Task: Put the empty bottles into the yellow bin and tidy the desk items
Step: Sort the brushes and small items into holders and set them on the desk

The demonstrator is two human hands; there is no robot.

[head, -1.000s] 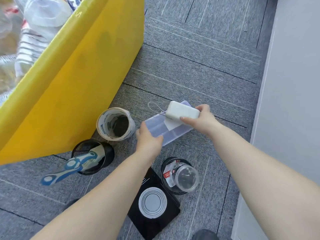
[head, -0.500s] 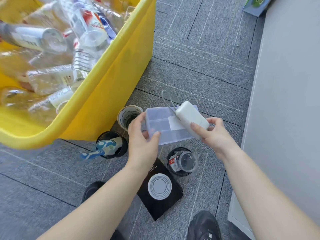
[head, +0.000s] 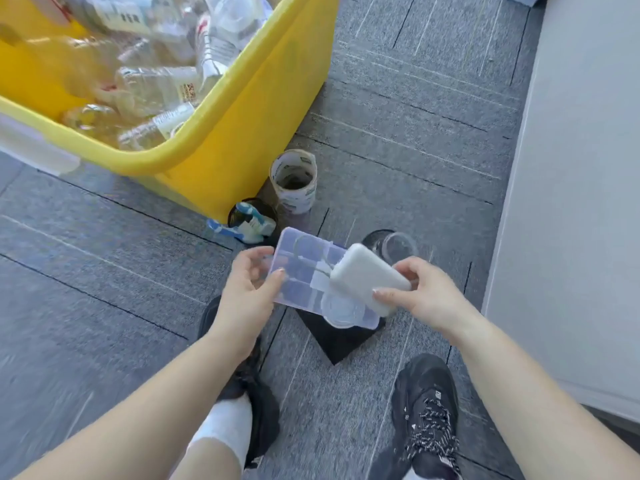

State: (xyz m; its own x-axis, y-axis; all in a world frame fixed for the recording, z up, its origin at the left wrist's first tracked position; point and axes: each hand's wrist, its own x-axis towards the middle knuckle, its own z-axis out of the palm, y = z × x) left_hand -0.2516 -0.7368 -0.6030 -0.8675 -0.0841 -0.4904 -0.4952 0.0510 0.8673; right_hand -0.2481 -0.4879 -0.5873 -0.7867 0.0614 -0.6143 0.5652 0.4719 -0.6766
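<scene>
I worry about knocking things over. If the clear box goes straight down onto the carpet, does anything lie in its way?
Yes, it seems. The black pad lies on the carpet under the near end of the clear box, which the left hand holds. A black cup stands by its far right corner.

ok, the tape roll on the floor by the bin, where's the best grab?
Pinch the wall of the tape roll at its right rim, from above. It stands on end, core open upward, so a finger probably fits inside with the thumb outside. The yellow bin and mesh cup crowd its left; the right side looks free.
</scene>
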